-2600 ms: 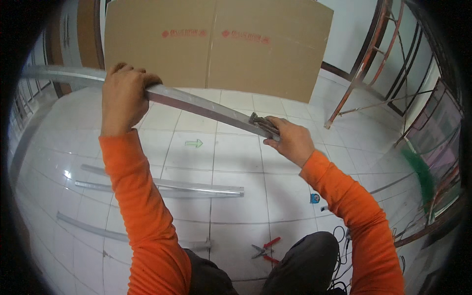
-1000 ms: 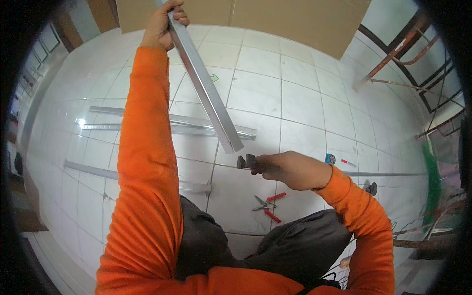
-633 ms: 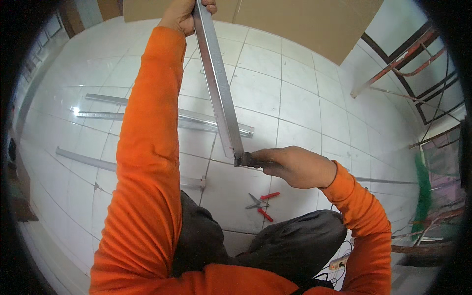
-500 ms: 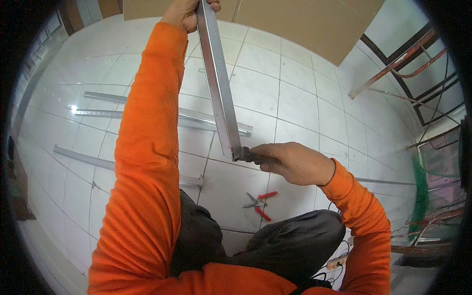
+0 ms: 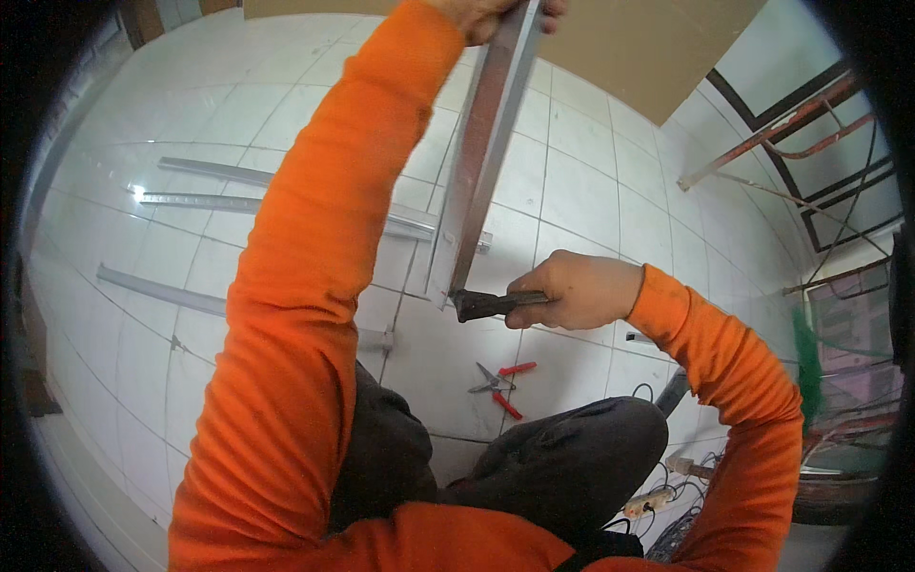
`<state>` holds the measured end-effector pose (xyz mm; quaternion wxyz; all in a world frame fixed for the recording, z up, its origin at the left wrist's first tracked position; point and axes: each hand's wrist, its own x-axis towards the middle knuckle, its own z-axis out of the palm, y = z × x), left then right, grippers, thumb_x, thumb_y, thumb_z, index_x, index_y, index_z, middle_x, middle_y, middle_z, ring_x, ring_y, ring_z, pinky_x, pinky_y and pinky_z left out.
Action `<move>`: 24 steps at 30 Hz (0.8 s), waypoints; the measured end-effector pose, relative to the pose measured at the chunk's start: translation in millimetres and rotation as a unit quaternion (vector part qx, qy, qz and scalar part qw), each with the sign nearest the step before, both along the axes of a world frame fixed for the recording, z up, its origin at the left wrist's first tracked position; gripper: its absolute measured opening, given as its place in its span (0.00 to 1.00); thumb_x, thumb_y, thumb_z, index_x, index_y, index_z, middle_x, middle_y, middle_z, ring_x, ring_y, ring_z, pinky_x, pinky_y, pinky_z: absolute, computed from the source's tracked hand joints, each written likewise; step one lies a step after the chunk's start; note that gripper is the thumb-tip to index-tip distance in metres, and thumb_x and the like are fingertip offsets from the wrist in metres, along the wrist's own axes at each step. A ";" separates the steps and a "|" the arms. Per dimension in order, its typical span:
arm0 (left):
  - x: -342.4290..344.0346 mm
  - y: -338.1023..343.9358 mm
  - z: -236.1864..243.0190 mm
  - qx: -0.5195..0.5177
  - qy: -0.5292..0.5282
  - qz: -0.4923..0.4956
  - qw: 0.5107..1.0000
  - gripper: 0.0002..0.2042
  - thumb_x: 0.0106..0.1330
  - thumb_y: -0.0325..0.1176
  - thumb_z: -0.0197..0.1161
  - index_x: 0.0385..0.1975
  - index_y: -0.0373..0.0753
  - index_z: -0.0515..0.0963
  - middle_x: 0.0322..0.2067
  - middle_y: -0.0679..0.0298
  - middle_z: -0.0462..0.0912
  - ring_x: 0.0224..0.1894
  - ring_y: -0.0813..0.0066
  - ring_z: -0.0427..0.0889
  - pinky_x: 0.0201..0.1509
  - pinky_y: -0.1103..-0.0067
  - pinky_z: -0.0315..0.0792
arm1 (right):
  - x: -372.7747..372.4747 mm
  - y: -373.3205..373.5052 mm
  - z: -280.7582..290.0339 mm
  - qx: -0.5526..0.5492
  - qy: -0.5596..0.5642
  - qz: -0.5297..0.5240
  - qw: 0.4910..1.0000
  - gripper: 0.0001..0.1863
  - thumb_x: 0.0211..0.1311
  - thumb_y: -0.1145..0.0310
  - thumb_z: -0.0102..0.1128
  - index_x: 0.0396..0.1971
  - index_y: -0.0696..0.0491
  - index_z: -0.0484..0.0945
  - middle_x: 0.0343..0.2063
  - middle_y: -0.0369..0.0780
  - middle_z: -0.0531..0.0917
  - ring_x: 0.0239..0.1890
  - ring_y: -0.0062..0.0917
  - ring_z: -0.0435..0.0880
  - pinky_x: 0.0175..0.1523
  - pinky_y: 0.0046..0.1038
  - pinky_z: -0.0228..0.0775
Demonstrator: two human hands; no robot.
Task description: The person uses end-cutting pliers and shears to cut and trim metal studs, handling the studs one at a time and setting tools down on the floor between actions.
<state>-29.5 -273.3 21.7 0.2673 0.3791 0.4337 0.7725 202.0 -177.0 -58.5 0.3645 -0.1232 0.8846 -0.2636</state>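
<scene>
My left hand (image 5: 491, 17), at the top edge of the view, grips a long silver metal channel (image 5: 491, 114), which runs down toward me with its reddish inner face showing. My right hand (image 5: 581, 291) is closed around a dark metal hand tool (image 5: 486, 305), whose head touches the channel's near end. On the tiled floor below lies a pair of snips with red handles (image 5: 518, 369), its blades apart. Several silver metal profiles (image 5: 210, 170) lie crosswise to the left, partly hidden by my orange-sleeved left arm.
A large cardboard sheet (image 5: 629, 48) stands beyond the channel. Rusty red metal scaffolding (image 5: 762, 143) is at the right, with green mesh (image 5: 808, 367) below it. A power strip (image 5: 650, 501) and tangled black cables lie by my right knee.
The channel has swung from crosswise to lengthwise, then shifted right with my left hand. The right-hand tool came off it and is back against its near end, now turned more sideways.
</scene>
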 end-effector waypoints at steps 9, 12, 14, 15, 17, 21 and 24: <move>74.5 -6.9 39.8 -0.016 0.128 -0.007 0.992 0.13 0.66 0.40 0.62 0.28 0.37 0.74 0.22 0.67 0.72 0.18 0.80 0.72 0.21 0.80 0.72 | -12.4 10.2 -1.9 0.054 -0.017 0.021 0.998 0.18 0.69 0.56 0.57 0.42 0.58 0.79 0.27 0.47 0.83 0.30 0.38 0.79 0.41 0.38 0.71; 42.5 3.0 27.6 0.014 0.202 -0.010 0.979 0.17 0.66 0.46 0.65 0.32 0.36 0.75 0.26 0.66 0.72 0.22 0.80 0.72 0.24 0.80 0.74 | 1.0 27.5 -29.5 0.085 0.065 0.001 0.994 0.18 0.69 0.57 0.57 0.48 0.56 0.78 0.30 0.48 0.83 0.34 0.39 0.81 0.44 0.38 0.72; 33.7 -19.4 32.7 -0.022 0.187 0.054 0.981 0.19 0.65 0.49 0.66 0.35 0.36 0.75 0.28 0.66 0.71 0.25 0.80 0.73 0.27 0.80 0.75 | 11.2 26.9 -39.8 0.045 0.051 -0.039 0.997 0.19 0.70 0.57 0.57 0.51 0.56 0.76 0.33 0.48 0.83 0.37 0.37 0.82 0.46 0.36 0.73; 27.8 -30.5 34.3 -0.057 0.163 0.115 0.978 0.22 0.65 0.51 0.66 0.38 0.35 0.75 0.30 0.66 0.70 0.28 0.79 0.73 0.30 0.80 0.76 | 14.7 28.3 -48.3 0.002 0.029 -0.080 0.996 0.21 0.71 0.57 0.56 0.54 0.56 0.75 0.35 0.48 0.83 0.40 0.35 0.83 0.48 0.35 0.75; 15.2 -37.9 36.2 -0.048 0.114 0.173 0.977 0.24 0.66 0.52 0.64 0.44 0.33 0.75 0.30 0.66 0.71 0.31 0.78 0.73 0.34 0.80 0.76 | 30.8 39.2 -75.1 -0.113 -0.024 -0.173 0.978 0.22 0.71 0.57 0.55 0.55 0.57 0.74 0.38 0.47 0.83 0.43 0.33 0.83 0.51 0.35 0.76; -23.0 -34.5 16.0 -0.016 0.066 0.280 0.958 0.23 0.68 0.51 0.61 0.46 0.33 0.74 0.29 0.66 0.73 0.27 0.76 0.73 0.34 0.80 0.77 | 48.3 38.8 -88.5 -0.292 -0.075 -0.325 0.896 0.22 0.74 0.60 0.53 0.58 0.60 0.72 0.44 0.44 0.81 0.49 0.28 0.81 0.57 0.34 0.76; -65.1 -42.4 -10.3 0.101 0.140 0.239 0.955 0.21 0.69 0.49 0.59 0.46 0.34 0.74 0.26 0.66 0.74 0.24 0.76 0.73 0.30 0.79 0.75 | 53.1 30.8 -87.3 -0.334 -0.046 -0.361 0.870 0.21 0.74 0.63 0.51 0.59 0.62 0.70 0.44 0.44 0.81 0.50 0.29 0.81 0.58 0.34 0.76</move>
